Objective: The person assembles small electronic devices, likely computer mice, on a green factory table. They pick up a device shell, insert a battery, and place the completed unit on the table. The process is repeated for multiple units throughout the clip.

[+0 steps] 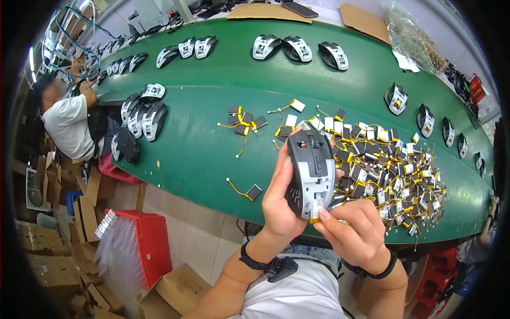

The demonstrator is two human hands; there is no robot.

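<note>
My left hand (282, 199) is wrapped round a black and grey computer mouse (314, 165) with its top cover off, holding it up above the table's near edge. A small silver battery (317, 206) with a yellow end lies at the mouse's lower end. My right hand (355, 228) pinches this battery between thumb and fingers; whether it is fully seated in the mouse I cannot tell. Just beyond and to the right spreads a heap of small wired batteries (390, 170). A single battery (253, 192) lies left of my left hand.
On the green table (207, 138) stand several open mice (142, 118) at the left and more mice (297, 49) along the far side. A person in a white shirt (69, 125) sits at far left. Below are a red crate (153, 247) with bubble wrap and cardboard boxes (180, 287).
</note>
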